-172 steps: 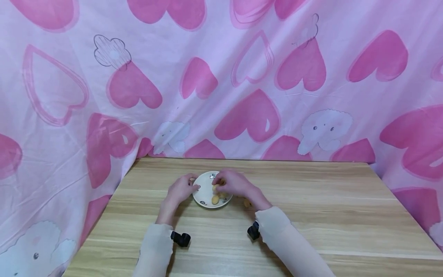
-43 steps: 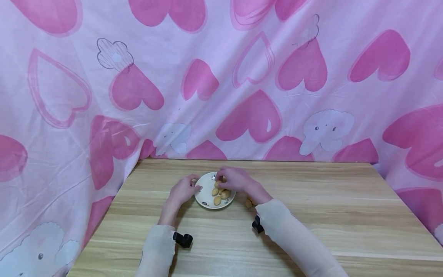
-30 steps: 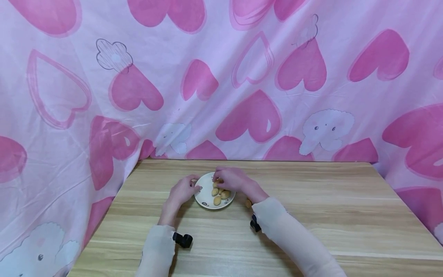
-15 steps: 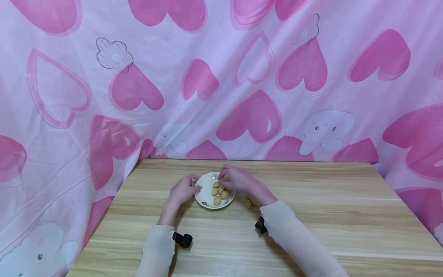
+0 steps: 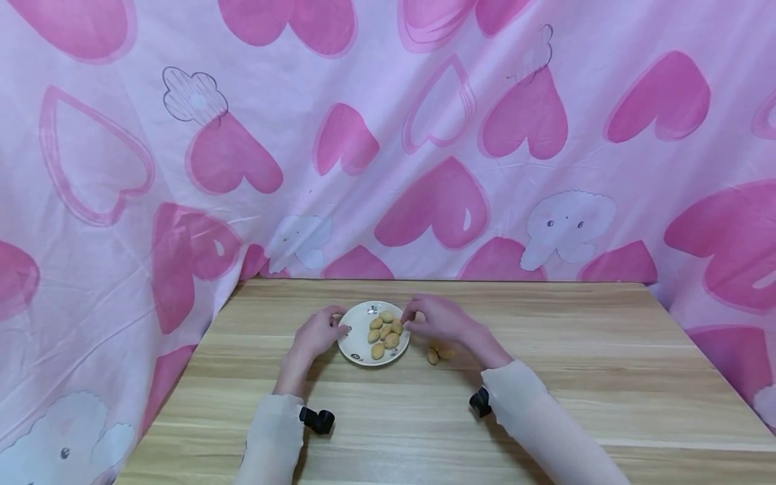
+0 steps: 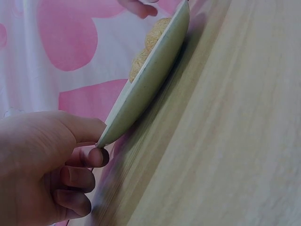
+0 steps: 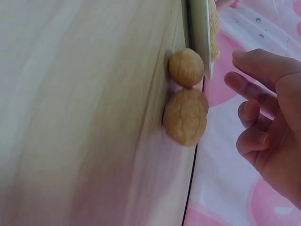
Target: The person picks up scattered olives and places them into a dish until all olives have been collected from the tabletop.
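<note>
A white plate with small dark prints on its rim lies on the table and bears several tan walnuts, mostly on its right half. My left hand pinches the plate's left rim, thumb on top and forefinger beneath, as the left wrist view shows at the plate. By the right rim is my right hand. In the right wrist view this hand has thumb and forefinger apart with nothing between them. Loose walnuts lie on the table just outside the plate, below that hand.
The wooden table stretches out to both sides and toward me. A pink curtain with a heart print hangs behind its back edge and along the sides. Small black cameras sit at both sleeve cuffs.
My right hand has drawn back rightward from over the walnuts to the plate's right rim, uncovering more of them. My left hand stays at the left rim.
</note>
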Demonstrator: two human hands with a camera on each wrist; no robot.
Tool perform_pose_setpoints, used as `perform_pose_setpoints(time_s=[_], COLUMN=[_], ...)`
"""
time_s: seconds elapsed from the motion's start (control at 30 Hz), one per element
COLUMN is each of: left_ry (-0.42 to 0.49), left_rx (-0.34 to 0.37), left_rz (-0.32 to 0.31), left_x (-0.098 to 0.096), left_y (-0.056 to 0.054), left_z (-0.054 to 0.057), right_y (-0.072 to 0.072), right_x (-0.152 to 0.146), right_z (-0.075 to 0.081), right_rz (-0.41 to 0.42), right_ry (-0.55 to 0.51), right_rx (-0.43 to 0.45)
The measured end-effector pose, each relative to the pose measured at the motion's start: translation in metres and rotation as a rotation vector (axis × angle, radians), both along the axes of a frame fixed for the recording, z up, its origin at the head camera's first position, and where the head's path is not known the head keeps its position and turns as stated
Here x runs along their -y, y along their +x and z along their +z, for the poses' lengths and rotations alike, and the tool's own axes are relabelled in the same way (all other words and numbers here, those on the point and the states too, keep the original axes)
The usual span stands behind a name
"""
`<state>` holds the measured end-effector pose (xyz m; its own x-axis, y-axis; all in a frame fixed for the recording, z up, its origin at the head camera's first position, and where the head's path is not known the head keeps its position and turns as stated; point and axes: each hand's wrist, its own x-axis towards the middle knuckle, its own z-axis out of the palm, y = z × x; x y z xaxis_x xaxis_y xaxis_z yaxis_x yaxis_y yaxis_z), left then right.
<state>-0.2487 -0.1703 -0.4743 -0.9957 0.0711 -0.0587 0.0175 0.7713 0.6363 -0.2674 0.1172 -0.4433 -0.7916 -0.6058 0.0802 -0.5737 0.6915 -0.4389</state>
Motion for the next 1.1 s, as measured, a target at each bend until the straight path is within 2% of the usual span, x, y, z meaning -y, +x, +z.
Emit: perform_pose_setpoints(time_s=[0.33,0.67,1.1], left_ry=[-0.001,-0.002,-0.005], left_rx=[-0.002,-0.014,-0.009], left_rz=[0.004,-0.001,0.003], left_x=[-0.001,-0.001,-0.001], left_y=[0.001,0.000,0.001], left_z=[0.000,0.000,0.001], right_y=[0.005,0.009,0.013], right_x=[-0.020,-0.041,-0.049], right_z=[-0.003,-0.009,-0.008], right_rz=[-0.017,0.011,-0.022], right_ry=[0.023,0.022,0.055], right_rx=[0.046,0.060,0.128])
